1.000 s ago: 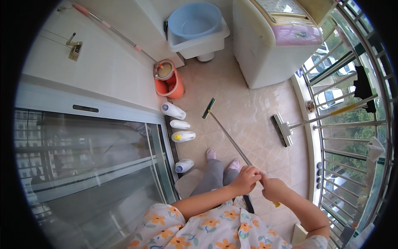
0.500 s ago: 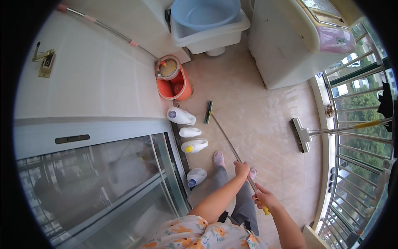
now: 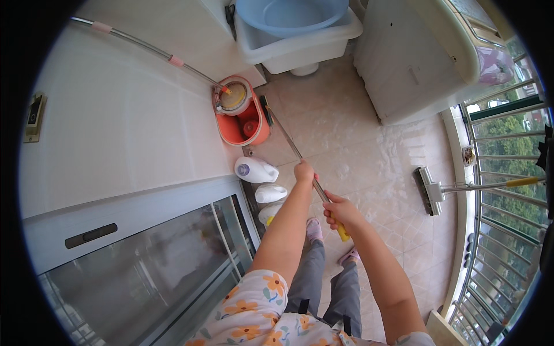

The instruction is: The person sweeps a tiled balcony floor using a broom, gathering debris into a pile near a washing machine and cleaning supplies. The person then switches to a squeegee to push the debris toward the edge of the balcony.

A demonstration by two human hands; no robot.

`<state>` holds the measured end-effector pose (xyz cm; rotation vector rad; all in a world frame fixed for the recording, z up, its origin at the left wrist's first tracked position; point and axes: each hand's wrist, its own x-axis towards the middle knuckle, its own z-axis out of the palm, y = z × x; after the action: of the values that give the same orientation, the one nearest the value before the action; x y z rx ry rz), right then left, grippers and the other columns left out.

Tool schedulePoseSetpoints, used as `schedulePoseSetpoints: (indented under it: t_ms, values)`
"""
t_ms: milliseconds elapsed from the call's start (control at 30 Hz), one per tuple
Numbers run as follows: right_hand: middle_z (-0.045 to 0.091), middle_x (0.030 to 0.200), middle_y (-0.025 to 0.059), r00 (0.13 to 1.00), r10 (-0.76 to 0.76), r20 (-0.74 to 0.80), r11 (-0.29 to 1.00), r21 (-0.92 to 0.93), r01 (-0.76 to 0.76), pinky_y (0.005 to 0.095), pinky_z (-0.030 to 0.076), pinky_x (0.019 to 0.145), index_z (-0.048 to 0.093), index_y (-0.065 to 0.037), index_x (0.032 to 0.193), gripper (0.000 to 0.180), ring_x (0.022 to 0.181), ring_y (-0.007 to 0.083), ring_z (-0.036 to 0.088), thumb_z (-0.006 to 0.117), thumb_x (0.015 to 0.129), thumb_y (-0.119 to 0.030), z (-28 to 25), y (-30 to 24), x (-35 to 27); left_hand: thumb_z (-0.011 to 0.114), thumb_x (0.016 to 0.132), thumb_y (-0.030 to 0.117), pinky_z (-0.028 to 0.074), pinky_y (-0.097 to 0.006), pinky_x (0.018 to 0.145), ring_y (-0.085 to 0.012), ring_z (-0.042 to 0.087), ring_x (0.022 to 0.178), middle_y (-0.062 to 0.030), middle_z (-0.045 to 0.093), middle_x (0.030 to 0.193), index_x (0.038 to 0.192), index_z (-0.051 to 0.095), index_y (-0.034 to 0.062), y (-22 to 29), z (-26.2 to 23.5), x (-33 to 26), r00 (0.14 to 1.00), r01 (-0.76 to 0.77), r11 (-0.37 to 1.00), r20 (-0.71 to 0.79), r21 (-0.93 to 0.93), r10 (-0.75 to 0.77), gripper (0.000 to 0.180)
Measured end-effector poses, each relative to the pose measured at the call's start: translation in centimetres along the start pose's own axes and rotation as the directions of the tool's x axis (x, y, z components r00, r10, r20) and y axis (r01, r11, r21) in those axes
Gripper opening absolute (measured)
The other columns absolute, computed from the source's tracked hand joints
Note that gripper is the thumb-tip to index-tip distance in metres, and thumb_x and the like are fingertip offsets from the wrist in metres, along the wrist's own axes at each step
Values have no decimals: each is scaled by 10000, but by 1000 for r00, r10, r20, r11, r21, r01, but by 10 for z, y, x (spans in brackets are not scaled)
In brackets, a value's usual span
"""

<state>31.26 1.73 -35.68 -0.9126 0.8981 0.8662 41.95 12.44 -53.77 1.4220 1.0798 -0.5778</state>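
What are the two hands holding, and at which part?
Both hold one long-handled floor tool: left hand on the metal shaft, right hand near its yellow end.

**Hidden and cut-off parts around the orange bucket**

The head of the long-handled tool (image 3: 291, 144) is partly hidden behind the orange bucket (image 3: 242, 115). Its shaft is covered where it is gripped by the left hand (image 3: 304, 172) and right hand (image 3: 339, 210). Beyond the bucket, the blue basin (image 3: 288, 11) is cut off by the upper edge.
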Motion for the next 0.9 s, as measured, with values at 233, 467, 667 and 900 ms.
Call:
schedulePoseSetpoints:
  t_ms: [233, 467, 667, 900]
  values:
    - [486, 620, 12, 995, 36, -91, 994, -100, -45, 280, 366, 377, 347, -198, 1490, 591, 425, 116, 445, 516, 932, -102, 6, 62, -41, 373, 993, 429, 321, -364, 272, -219, 415, 291, -45, 445, 507, 827, 501, 50, -76, -39, -24, 996, 19, 1000, 85, -19, -17, 433]
    - [483, 647, 10, 993, -17, -114, 975, -224, -9, 277, 374, 392, 306, -188, 1507, 619, 453, 108, 441, 517, 932, -98, 23, 26, -34, 402, 988, 428, 336, -358, 297, -212, 416, 315, -47, 448, 530, 879, 504, 61, -35, -31, -20, 998, 12, 1000, 70, -22, -11, 397]
    - [469, 656, 4, 994, -98, -46, 983, -160, 89, 271, 388, 407, 270, -191, 1516, 644, 472, 102, 437, 514, 927, -103, 52, -47, 50, 338, 1006, 364, 384, -411, 296, -300, 540, 370, -157, 553, 592, 882, 509, -28, 73, -5, 70, 998, -27, 994, 62, 111, 20, 445]
    - [465, 667, 18, 985, 92, -149, 974, 219, -58, 272, 336, 402, 310, -206, 1499, 597, 464, 121, 419, 520, 949, -104, 13, 27, -34, 384, 997, 280, 491, -442, 351, -351, 620, 467, -284, 624, 864, 1097, 410, -90, -21, 11, -28, 990, -131, 858, 118, 497, 83, 384]
